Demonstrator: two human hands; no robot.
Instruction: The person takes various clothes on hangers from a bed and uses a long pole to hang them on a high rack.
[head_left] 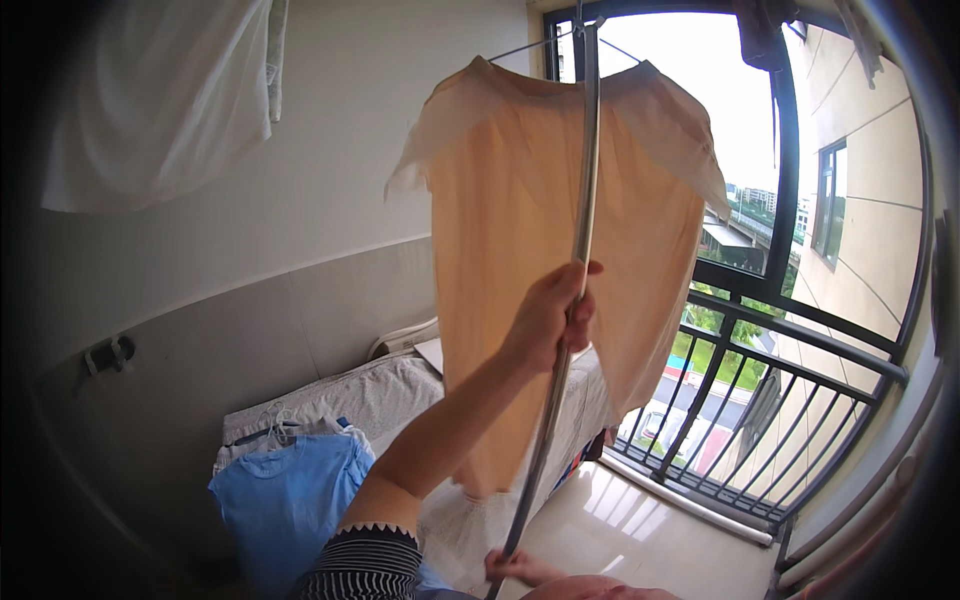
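My left hand (548,315) is closed around the middle of a long metal clothes pole (590,150). Lower down, near the bottom edge of the view, my right hand (522,569) grips the same pole. The pole rises to a thin wire hanger (622,47), and its top meets the hanger's hook. From that hanger a long peach-coloured garment (500,240) hangs spread out, with sheer pale cloth over its shoulders. The pole passes in front of the garment and hides a strip of it.
A blue shirt (290,490) with hangers lies on a cloth-covered surface (390,395) at the lower left. White cloth (160,110) hangs at the upper left. On the right are a dark-framed window (785,180) and a railing (740,400); dark cloth (765,35) hangs above.
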